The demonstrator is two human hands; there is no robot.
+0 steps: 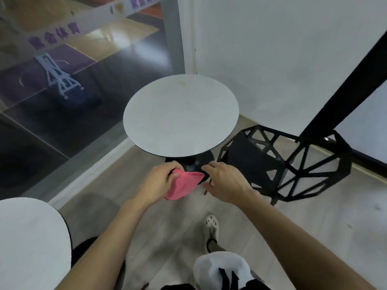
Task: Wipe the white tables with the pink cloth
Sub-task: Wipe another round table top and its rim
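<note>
A round white table on a black pedestal stands ahead of me in the corner. Part of a second round white table shows at the lower left. I hold the pink cloth in the air just short of the near table edge. My left hand grips its left end, thumb on top. My right hand is at the cloth's right corner; its fingertips are hidden behind the cloth, so whether they pinch it is unclear.
A black geometric metal chair stands right of the table. A glass wall runs along the left, a white wall behind. A black diagonal beam crosses at the right. My foot in a white shoe is on the floor.
</note>
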